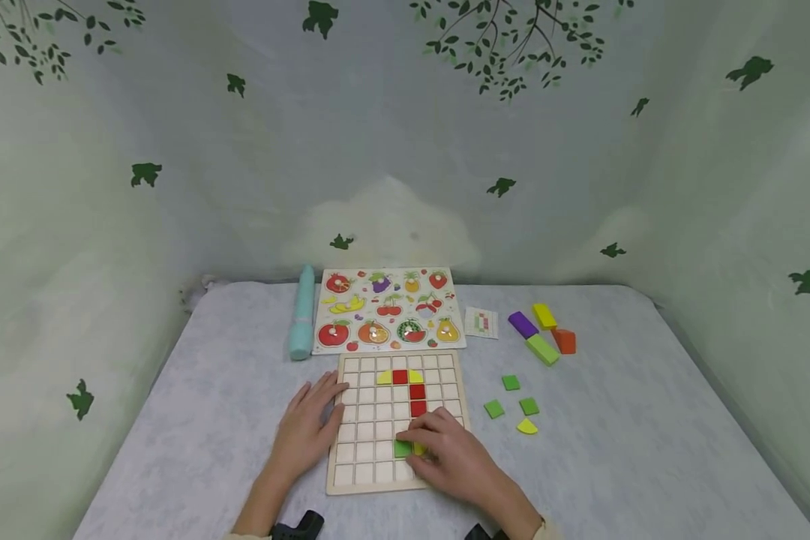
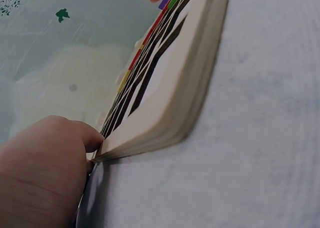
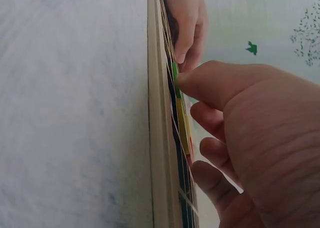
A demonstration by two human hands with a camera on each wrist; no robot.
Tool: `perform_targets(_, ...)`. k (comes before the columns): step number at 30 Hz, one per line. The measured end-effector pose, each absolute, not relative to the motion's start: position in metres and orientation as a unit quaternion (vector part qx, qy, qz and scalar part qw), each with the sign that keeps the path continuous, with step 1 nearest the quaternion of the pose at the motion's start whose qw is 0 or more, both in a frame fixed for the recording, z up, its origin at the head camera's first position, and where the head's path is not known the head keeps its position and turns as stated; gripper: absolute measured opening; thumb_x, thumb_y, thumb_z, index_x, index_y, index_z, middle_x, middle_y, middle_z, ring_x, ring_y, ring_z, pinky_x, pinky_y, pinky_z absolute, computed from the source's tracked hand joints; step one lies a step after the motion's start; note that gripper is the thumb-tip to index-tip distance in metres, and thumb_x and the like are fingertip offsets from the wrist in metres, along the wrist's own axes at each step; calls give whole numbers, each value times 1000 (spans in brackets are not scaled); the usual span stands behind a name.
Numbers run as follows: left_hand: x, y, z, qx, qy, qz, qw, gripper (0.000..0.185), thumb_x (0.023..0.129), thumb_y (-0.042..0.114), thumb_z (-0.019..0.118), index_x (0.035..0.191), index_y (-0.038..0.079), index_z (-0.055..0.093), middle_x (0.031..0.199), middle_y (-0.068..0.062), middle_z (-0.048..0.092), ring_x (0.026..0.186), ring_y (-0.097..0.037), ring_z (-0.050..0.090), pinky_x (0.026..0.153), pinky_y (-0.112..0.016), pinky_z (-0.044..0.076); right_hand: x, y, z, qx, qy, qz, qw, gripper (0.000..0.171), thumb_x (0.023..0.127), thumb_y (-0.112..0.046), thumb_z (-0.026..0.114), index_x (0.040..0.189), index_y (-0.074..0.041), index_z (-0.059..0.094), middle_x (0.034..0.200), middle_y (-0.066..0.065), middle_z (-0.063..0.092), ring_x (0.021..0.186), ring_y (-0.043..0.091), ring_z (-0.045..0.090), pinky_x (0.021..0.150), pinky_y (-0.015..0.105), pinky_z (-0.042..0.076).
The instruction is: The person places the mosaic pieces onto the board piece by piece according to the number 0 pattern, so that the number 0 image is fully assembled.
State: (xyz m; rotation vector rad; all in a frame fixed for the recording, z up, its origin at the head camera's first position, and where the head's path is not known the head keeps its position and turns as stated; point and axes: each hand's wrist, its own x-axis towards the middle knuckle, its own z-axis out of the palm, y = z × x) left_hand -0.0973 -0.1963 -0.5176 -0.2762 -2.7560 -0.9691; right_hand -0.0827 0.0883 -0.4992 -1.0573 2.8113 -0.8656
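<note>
A wooden grid board (image 1: 364, 490) lies on the table. My left hand (image 1: 307, 431) rests at its left edge, fingers stretched out and fingertips over the rim. My right hand (image 1: 462, 457) is over the lower right of the board. Its thumb and index finger pinch a green square tile (image 1: 402, 448) lying in a cell. In the right wrist view, the thumb tip is right at the green tile (image 3: 175, 80), beside a yellow tile (image 3: 182, 125). The right hand partly covers that yellow piece. Higher on the board, red squares (image 1: 417, 391) and yellow curved pieces (image 1: 384, 378) form a hooked line.
Right of the board lie green squares (image 1: 511, 382) and a yellow quarter piece (image 1: 527, 427). Farther back are purple (image 1: 523, 325), yellow, orange and green blocks, and a small pattern card (image 1: 481, 323). Behind the board are a fruit puzzle (image 1: 391, 349) and a teal cylinder (image 1: 302, 315).
</note>
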Motion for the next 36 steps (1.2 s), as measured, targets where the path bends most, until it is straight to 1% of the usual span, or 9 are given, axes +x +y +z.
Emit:
perform_targets(7,-98,-200,-516,-94,-936,-325,100,36,100,16,64,136,9,66,155,-14,51,149,-32,42,125,-55,24,-86,87,-496,-332,896,-295,6,25,95,-28,76,120,-29,77,117,-16,67,103,4,52,84,21,53)
perform_targets(10,-99,-199,-517,-94,-938,-317,108,37,99,16,66,136,8,66,154,-14,53,148,-32,44,125,-55,25,-87,90,-492,-330,896,-297,3,26,95,-27,76,121,-29,76,117,-17,66,105,5,52,86,22,54)
perform_targets(13,-99,-199,-518,-94,-937,-315,118,37,99,15,67,135,8,67,152,-15,55,146,-33,46,124,-56,27,-88,97,-487,-321,898,-301,10,29,95,-28,76,123,-31,76,119,-18,66,109,5,53,90,26,55)
perform_targets(16,-100,-199,-519,-94,-935,-321,121,36,99,14,66,134,7,68,151,-14,56,145,-33,48,124,-55,28,-89,112,-485,-297,905,-303,17,31,95,-27,76,125,-32,75,119,-19,65,110,5,53,91,28,56)
perform_targets(19,-100,-199,-518,-83,-934,-328,119,35,100,15,66,134,7,68,149,-12,59,144,-31,50,123,-52,30,-91,131,-485,-268,916,-299,16,32,94,-26,77,125,-33,75,117,-19,64,108,4,51,89,27,57)
perform_targets(23,-99,-200,-518,-67,-932,-334,122,36,98,12,68,133,6,69,144,-11,63,142,-30,53,122,-50,33,-96,156,-486,-248,925,-287,-6,32,90,-24,81,121,-30,76,115,-18,65,106,3,52,87,27,58)
perform_targets(29,-98,-201,-519,-87,-929,-332,142,34,96,10,70,129,5,70,142,-11,65,139,-31,55,121,-48,34,-101,193,-489,-239,934,-262,-43,34,87,-17,84,119,-27,77,115,-18,66,106,3,54,87,29,57)
perform_targets(33,-98,-201,-520,-98,-929,-325,150,33,96,10,71,128,6,70,142,-11,65,139,-31,55,122,-43,32,-104,210,-490,-216,945,-242,-33,36,87,-14,83,118,-29,76,116,-18,67,108,5,55,89,32,58)
perform_targets(36,-99,-201,-521,-99,-931,-321,144,33,96,12,71,129,7,70,144,-10,63,141,-29,53,124,-38,29,-106,220,-490,-207,952,-225,-18,37,88,-10,80,119,-29,75,116,-19,67,107,5,56,90,33,58)
